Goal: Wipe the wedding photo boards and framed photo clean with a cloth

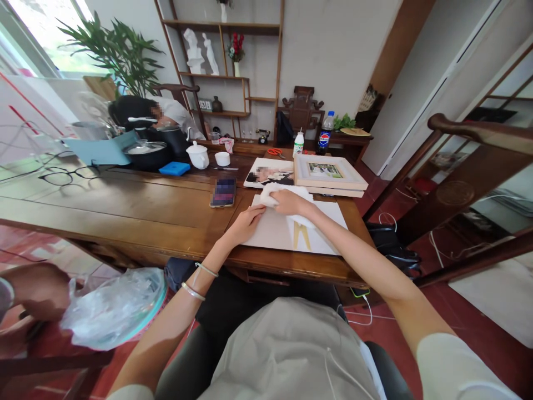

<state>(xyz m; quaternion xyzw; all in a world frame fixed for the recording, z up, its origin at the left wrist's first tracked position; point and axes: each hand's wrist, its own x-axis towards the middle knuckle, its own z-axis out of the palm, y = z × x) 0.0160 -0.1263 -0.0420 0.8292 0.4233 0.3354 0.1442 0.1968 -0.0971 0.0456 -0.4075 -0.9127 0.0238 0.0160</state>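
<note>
A flat pale board [270, 238] with a gold V-shaped piece [301, 236] on it lies at the table's front edge. Fingers outstretched, my left hand [249, 222] rests on the board's left edge. My right hand [291, 203] is closed on a white cloth [270, 195], bunched under the fingers and pressed against the board's far part. Some of the cloth spreads out to the right beneath my wrist. Just behind the board lie a photo print [266, 173] and a white picture frame [353, 179] with a small photo in it.
A phone [223, 192], white teapot [197, 155], cup [222, 159] and blue box [174, 168] stand to the left on the wooden table [166, 205]. Orange-handled scissors [275, 151], a small white bottle [298, 143] and a cola bottle [325, 133] are behind. A person sits across the table.
</note>
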